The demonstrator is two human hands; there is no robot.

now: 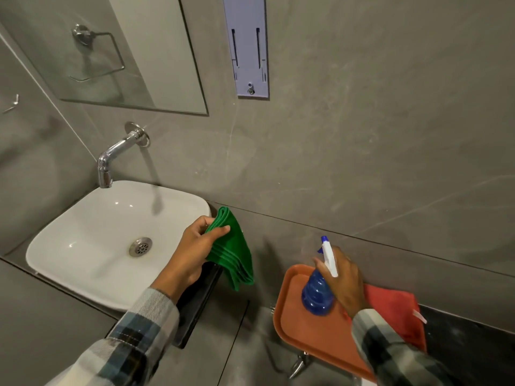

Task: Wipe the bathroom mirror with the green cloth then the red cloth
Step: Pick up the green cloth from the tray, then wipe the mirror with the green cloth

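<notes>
I'm holding the green cloth (232, 250) and a spray bottle (317, 291) at a grey-tiled bathroom counter.

My left hand (192, 252) is closing its fingers on the folded green cloth, which is hanging just right of the white sink (92, 263). My right hand (344, 280) is wrapping around the neck of the blue spray bottle, which is standing on the orange tray (315, 335). The red cloth (395, 313) is lying on the tray's far side, partly under my wrist. The mirror (117, 51) is hanging on the grey wall above the chrome tap (111, 157).
</notes>
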